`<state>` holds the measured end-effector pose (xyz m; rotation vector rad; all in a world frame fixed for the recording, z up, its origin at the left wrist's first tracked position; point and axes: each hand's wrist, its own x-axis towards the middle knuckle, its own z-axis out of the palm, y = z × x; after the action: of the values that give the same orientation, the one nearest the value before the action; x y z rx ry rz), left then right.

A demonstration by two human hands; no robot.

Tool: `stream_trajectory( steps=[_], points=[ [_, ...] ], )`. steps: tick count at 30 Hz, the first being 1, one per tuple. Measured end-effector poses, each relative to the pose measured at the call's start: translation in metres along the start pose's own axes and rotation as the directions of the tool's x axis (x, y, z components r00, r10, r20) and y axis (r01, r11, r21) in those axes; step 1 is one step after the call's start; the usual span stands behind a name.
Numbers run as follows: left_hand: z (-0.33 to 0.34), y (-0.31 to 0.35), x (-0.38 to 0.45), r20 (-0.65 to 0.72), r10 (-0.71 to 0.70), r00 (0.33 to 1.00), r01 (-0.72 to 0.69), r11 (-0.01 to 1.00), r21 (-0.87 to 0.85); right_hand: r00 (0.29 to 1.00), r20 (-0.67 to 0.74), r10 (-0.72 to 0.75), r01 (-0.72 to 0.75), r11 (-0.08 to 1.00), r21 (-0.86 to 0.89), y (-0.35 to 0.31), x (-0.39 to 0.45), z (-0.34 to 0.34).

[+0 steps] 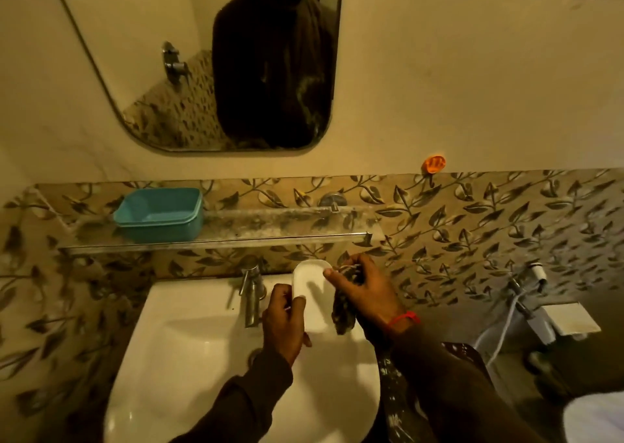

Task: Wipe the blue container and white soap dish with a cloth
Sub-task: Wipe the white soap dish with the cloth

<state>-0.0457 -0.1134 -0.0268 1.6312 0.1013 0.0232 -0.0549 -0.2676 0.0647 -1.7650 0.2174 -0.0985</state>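
**Soap dish held over the sink, cloth at its edge**

Head view: the left hand point(285, 321) grips the white soap dish point(310, 295) by its near-left edge, thumb curled over the rim, holding it above the white sink point(189, 351) just right of the metal tap point(251, 295). The right hand point(359, 292) clutches a dark patterned cloth point(342, 311), fingers curled round it, thumb touching the dish's right rim. The blue container point(158, 214) sits well apart on the glass shelf point(270, 229) below the mirror point(152, 71), at the shelf's left end.
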Motion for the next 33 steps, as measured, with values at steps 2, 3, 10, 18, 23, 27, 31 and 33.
stream_trajectory(
  steps=[2,3,10,18,23,27,31,33],
  points=[
    [-0.013,0.021,-0.011,0.062,-0.056,0.996,0.069,0.974,-0.218,0.997,0.072,-0.033,0.036,0.998,-0.045,-0.006,-0.005,0.016],
    [-0.019,0.030,-0.013,0.107,-0.099,0.989,0.128,0.940,-0.318,0.994,0.093,-0.061,0.067,0.996,-0.064,-0.010,-0.007,0.022],
    [-0.077,0.076,-0.016,0.259,-0.185,0.948,0.314,0.677,-0.665,0.953,0.202,-0.226,0.269,0.938,-0.218,-0.058,-0.019,0.054],
    [-0.113,0.104,-0.021,0.402,-0.124,0.907,0.403,0.529,-0.747,0.949,0.159,-0.271,0.254,0.960,0.117,-0.128,-0.037,0.081],
    [-0.116,0.112,-0.025,0.411,-0.064,0.909,0.381,0.529,-0.759,0.815,0.399,-0.421,0.569,0.711,-0.413,-0.138,-0.056,0.108],
    [-0.119,0.122,-0.025,0.380,-0.073,0.922,0.350,0.578,-0.738,0.764,0.336,-0.552,0.633,0.538,-0.556,-0.140,-0.065,0.126],
    [-0.129,0.128,-0.024,0.362,-0.078,0.929,0.339,0.571,-0.747,0.766,0.348,-0.541,0.641,0.600,-0.478,-0.155,-0.071,0.131],
    [-0.135,0.124,-0.021,0.370,-0.071,0.926,0.342,0.572,-0.746,0.740,0.435,-0.512,0.672,0.574,-0.467,-0.160,-0.074,0.128]
  ],
)
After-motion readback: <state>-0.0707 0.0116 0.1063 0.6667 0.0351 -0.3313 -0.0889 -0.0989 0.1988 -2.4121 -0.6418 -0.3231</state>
